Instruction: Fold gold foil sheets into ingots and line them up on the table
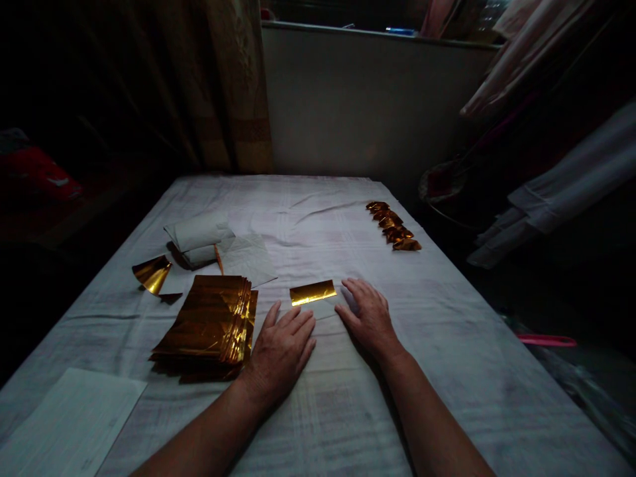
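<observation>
A small piece of gold foil paper point(313, 292), with a pale strip along its near side, lies flat between my hands. My left hand point(284, 344) rests palm down with fingers stretched out, its fingertips by the near left edge of that piece. On the right, my right hand point(366, 315) is open, thumb and fingers apart at the piece's right end. Left of my left hand sits a thick stack of gold foil sheets point(213, 318). Several folded gold foil pieces point(392, 226) stand in a row near the table's right edge.
Pale crumpled paper point(201, 232) and a curled gold foil scrap point(153, 273) lie beyond the stack. A white sheet point(74, 421) covers the near left corner of the cloth-covered table point(338, 225). Clothes point(571, 179) hang at the right; a curtain point(238, 86) hangs behind.
</observation>
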Demonstrator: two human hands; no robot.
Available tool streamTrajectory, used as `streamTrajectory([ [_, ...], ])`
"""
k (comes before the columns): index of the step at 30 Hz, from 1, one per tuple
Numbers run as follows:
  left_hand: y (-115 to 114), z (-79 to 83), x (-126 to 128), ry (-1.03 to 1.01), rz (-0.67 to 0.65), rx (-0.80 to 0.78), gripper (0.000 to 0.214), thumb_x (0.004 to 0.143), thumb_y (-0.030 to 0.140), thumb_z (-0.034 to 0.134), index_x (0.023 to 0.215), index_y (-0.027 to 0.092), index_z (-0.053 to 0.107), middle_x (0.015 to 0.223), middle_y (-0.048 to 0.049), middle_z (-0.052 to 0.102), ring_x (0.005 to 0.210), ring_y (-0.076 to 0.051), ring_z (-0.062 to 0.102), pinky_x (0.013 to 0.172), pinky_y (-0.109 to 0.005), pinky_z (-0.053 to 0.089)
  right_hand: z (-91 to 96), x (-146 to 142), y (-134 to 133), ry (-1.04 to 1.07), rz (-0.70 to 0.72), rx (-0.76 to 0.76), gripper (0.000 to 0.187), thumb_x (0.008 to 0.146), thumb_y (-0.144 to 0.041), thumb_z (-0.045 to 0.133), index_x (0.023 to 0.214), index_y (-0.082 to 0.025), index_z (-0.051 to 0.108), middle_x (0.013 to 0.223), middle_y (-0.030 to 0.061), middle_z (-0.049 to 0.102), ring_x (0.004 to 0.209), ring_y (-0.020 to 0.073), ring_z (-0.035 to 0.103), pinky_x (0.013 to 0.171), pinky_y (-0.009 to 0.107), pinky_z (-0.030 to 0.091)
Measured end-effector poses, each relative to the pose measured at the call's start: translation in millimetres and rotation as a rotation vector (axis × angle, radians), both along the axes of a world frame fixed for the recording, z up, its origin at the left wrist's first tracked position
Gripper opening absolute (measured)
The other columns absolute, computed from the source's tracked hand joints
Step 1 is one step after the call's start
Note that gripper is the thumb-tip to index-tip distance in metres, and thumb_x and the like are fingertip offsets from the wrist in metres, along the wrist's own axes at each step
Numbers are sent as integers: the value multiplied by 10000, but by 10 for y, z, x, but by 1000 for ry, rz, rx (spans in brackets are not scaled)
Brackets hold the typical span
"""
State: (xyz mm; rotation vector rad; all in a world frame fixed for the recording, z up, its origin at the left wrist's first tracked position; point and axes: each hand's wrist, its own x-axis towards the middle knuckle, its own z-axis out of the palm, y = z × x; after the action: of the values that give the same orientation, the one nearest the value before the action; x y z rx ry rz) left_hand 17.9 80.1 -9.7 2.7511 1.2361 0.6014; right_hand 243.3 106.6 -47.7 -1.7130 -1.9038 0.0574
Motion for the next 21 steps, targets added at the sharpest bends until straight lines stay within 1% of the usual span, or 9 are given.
streamTrajectory([
  [4, -60, 26, 13, 78, 80, 43, 255, 947, 251, 530, 1162, 192, 654, 1210, -87, 711, 1154, -268, 623, 1119, -538, 344, 6, 13, -3, -5, -8, -1, 447, 872, -347, 592, 1299, -215, 595, 1359, 119, 609, 1283, 294, 522, 1051, 496, 382],
  [9, -180, 20, 57, 238, 171, 65, 332, 912, 281, 559, 1190, 124, 648, 1246, -160, 684, 1164, -326, 607, 1083, -571, 367, 17, -6, -5, 5, -10, -3, 435, 876, -351, 591, 1286, -208, 606, 1362, 128, 604, 1285, 294, 521, 1059, 500, 375],
  [12, -220, 17, 72, 265, 196, 45, 349, 904, 269, 557, 1197, 99, 644, 1248, -184, 678, 1170, -338, 603, 1085, -583, 357, 7, 9, -1, 5, -6, 8, 427, 874, -353, 593, 1276, -211, 612, 1350, 123, 614, 1276, 292, 529, 1049, 490, 384],
  [15, -219, 27, 78, 247, 195, 24, 345, 901, 253, 555, 1194, 92, 641, 1247, -198, 674, 1156, -340, 611, 1082, -588, 356, 6, 12, -5, -4, -7, 17, 427, 874, -352, 591, 1279, -217, 608, 1346, 122, 615, 1273, 291, 529, 1049, 487, 385],
  [17, -208, 38, 82, 243, 191, 13, 338, 898, 246, 557, 1192, 102, 641, 1247, -196, 674, 1150, -337, 615, 1077, -585, 361, 21, -21, -16, -15, -16, 21, 460, 866, -369, 605, 1299, -212, 592, 1361, 132, 601, 1286, 301, 517, 1058, 495, 373],
  [21, -194, 50, 93, 251, 192, -7, 349, 888, 242, 568, 1199, 100, 638, 1251, -200, 668, 1162, -342, 607, 1086, -583, 353, 71, -172, -42, -45, -28, 21, 617, 800, -461, 682, 1348, -209, 550, 1415, 154, 548, 1346, 350, 448, 1096, 549, 310],
])
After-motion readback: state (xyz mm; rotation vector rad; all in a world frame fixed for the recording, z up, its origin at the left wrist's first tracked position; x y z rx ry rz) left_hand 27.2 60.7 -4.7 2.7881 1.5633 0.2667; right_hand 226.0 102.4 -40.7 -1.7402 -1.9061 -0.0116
